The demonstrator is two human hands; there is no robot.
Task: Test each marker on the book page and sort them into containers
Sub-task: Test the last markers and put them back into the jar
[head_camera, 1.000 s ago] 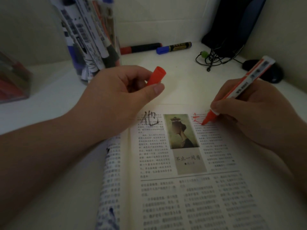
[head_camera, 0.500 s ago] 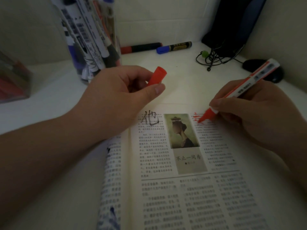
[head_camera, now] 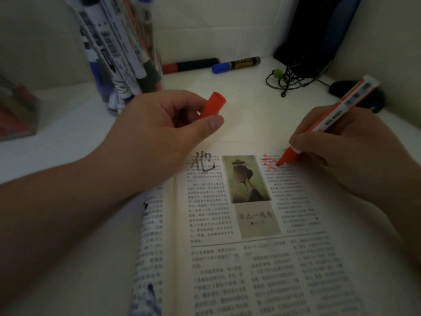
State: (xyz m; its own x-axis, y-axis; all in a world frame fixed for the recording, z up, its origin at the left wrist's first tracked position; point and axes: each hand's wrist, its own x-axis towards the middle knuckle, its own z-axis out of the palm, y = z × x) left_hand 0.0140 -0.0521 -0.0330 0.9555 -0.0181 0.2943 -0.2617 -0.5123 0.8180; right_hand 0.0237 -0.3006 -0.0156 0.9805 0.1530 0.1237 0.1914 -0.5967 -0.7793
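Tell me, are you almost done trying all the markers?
Not nearly. Done: a black character on the book page suggests one marker was tested. In hand: the right hand writes red strokes with the red marker, the left hand holds its red cap. Left, probably: many markers stand in the clear jar, and a red-ended marker and a blue-capped marker lie loose behind.

Matt paper book page [head_camera: 262,258], plastic marker [head_camera: 330,117]

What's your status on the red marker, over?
Right hand grips red marker, tip on page, red strokes showing. Left hand pinches cap. Nothing in the way.
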